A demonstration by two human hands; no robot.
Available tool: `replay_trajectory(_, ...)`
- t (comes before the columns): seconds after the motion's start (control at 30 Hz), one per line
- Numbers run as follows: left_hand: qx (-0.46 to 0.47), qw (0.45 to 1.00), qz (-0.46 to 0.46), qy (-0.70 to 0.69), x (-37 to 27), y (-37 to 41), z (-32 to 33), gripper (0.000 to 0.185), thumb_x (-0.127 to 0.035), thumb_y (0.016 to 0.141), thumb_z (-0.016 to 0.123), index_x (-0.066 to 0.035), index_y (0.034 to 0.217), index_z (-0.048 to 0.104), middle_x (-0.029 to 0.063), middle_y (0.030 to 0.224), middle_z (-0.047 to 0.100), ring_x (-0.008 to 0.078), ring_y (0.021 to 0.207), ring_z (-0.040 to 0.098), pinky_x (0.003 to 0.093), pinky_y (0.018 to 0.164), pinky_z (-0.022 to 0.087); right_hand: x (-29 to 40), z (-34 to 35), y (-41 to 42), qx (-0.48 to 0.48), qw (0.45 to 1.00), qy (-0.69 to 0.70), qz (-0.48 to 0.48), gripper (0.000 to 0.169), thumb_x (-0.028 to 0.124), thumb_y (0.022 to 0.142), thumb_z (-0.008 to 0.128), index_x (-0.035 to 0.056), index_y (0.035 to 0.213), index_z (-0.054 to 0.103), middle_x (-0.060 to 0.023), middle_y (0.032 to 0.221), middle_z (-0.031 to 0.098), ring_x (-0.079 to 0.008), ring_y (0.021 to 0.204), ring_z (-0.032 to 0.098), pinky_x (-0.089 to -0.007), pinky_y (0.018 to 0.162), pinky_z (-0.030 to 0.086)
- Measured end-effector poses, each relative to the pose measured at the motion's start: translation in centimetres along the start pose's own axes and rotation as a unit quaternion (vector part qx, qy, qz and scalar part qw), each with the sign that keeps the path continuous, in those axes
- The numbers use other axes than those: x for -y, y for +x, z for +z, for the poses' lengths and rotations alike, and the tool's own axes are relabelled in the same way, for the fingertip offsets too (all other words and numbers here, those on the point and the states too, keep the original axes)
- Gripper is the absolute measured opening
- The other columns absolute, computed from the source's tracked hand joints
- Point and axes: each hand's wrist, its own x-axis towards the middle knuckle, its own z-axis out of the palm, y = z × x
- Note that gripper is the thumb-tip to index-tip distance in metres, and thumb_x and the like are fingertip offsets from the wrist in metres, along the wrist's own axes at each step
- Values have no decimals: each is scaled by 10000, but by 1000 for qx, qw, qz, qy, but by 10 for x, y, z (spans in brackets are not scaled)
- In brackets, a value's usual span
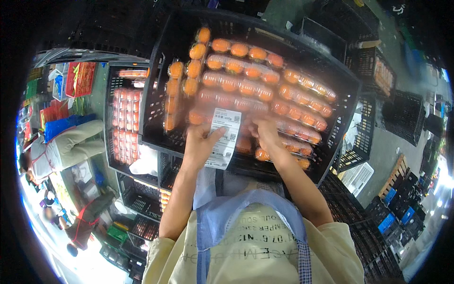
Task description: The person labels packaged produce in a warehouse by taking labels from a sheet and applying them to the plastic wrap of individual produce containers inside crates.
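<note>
A strip of white printed labels (221, 142) is held in my left hand (203, 142), the thumb pressed on its face. Close to the right of the strip, my right hand (265, 132) is over the packs with its fingers bent; whether it pinches a label cannot be told. Both hands are above the near part of a black plastic crate (163, 145). Clear plastic packs of round orange fruit (237, 88) lie in rows in the crate, some upright in line at its left side. The near packs are partly hidden by the hands and the labels.
To the left stands another black crate with packed reddish fruit (126, 120), and a white bundle (145, 159) beside it. Co-workers (56, 152) are at the far left. More black crates (404, 117) and a white crate (358, 179) stand at the right.
</note>
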Motion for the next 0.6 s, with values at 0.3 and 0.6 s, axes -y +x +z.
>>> replay_trajectory(0.3,-33,995,-96,-5,5,27,20,191,-113,816,641,61,894,657,71,752,662,96,636,599,246,559,467,5,3,25,-67,883,-361,-294,160,107,874,497,65,916,646,-124,803,650,-242,761,640,-333,675,487)
replay_trajectory(0.6,-37,989,-136,-36,50,47,27,177,-94,820,645,51,921,643,88,764,662,118,621,618,233,534,490,18,-10,39,57,810,-535,-234,284,343,899,451,168,1054,611,-98,908,661,-293,868,618,-400,762,470)
